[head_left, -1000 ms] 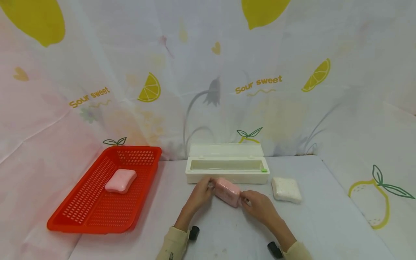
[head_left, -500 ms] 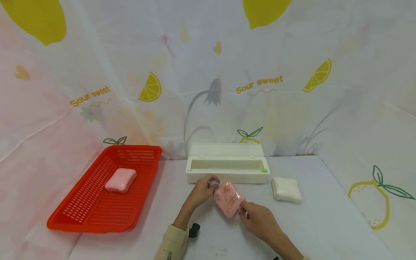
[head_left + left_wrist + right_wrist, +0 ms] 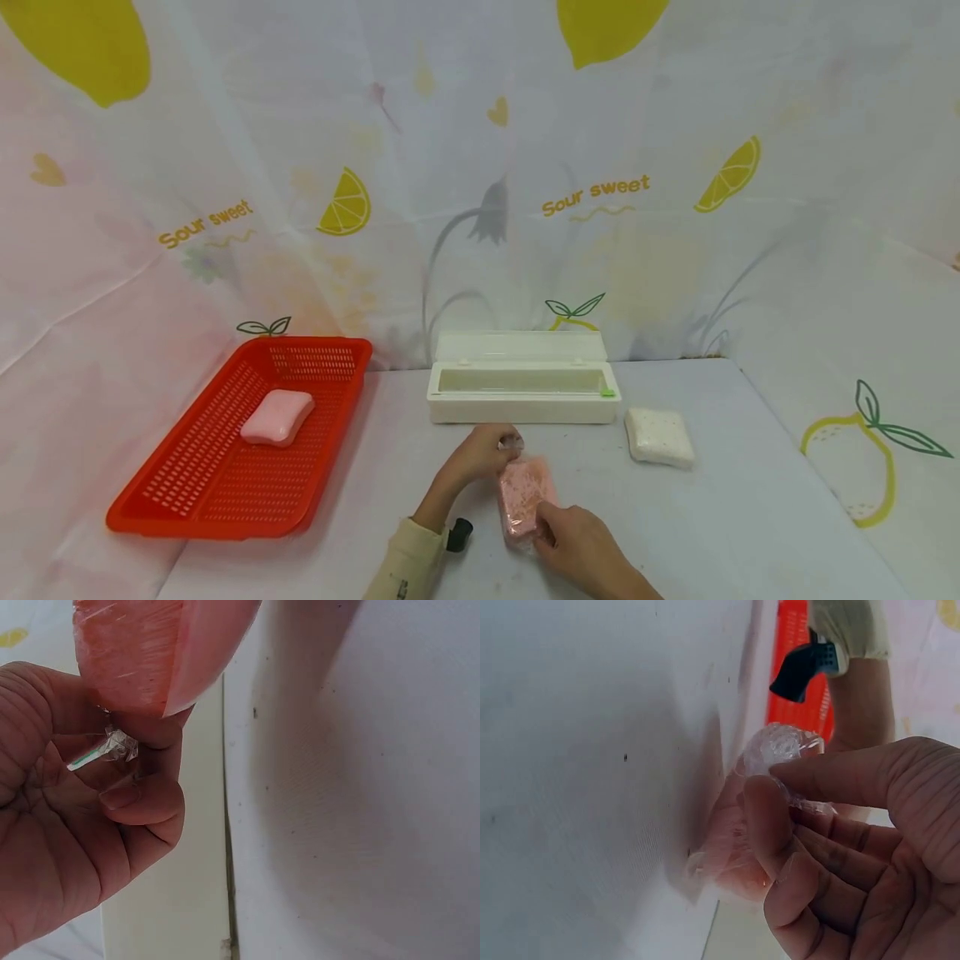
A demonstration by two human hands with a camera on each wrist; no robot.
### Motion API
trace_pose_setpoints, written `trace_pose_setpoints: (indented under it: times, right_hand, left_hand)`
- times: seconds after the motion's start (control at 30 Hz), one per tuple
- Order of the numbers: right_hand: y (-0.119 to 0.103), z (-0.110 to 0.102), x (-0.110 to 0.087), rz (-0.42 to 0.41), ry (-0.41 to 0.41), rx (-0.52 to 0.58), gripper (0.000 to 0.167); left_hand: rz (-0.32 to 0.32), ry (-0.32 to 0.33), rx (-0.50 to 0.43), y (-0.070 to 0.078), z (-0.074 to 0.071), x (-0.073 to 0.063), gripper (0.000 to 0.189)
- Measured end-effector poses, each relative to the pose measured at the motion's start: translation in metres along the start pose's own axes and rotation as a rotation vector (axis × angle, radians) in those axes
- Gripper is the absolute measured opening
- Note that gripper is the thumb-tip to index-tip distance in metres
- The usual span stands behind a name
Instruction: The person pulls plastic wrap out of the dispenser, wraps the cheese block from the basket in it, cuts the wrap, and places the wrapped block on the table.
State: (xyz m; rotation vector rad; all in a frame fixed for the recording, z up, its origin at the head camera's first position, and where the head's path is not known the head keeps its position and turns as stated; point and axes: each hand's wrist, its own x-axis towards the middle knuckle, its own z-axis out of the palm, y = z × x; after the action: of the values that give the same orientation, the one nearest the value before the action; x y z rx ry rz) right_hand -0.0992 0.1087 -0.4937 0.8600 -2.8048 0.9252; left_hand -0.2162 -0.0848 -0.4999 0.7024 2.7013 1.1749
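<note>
A pink soap bar [image 3: 523, 490] wrapped in clear plastic wrap is held between the two hands, in front of the long white box. At its far end my left hand [image 3: 487, 454] pinches a twisted tail of plastic wrap [image 3: 120, 744], seen closely in the left wrist view. My right hand [image 3: 583, 543] grips the near end; in the right wrist view its thumb and forefinger pinch the bunched plastic wrap [image 3: 774, 750]. Orange-brown patches show through the film on the soap's face. Part of the near end is hidden by the right fingers.
Behind the hands stands a white cling film dispenser [image 3: 523, 411], lid raised, a small green piece at its right end. A red perforated basket [image 3: 311, 492] on the left holds another pink soap bar [image 3: 277, 417]. To the right lies a white soap bar [image 3: 660, 437].
The wrapped soap has turned from slanting sideways to pointing towards the person, and has come nearer. My right hand has moved down towards the front; my left has shifted slightly right and down.
</note>
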Motion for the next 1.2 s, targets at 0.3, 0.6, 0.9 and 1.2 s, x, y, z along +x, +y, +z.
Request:
trace_pose_setpoints:
  times: [0.3,0.6,0.9,1.2]
  right_hand:
    - [-0.005,0.007,0.001,0.032,-0.094,0.096,0.022]
    - [-0.007,0.003,0.003,0.041,-0.12,0.119,0.024]
    - [-0.001,-0.013,0.002,0.0,-0.089,0.128,0.004]
    - [0.009,-0.008,-0.002,-0.328,-0.003,0.042,0.044]
  left_hand:
    - [-0.101,-0.048,0.009,-0.002,0.011,-0.002,0.017]
    - [-0.016,-0.011,0.066,-0.001,0.011,-0.006,0.029]
    - [0.041,0.121,0.258,0.015,-0.006,-0.029,0.018]
    - [0.292,-0.132,0.307,0.037,-0.018,-0.065,0.015]
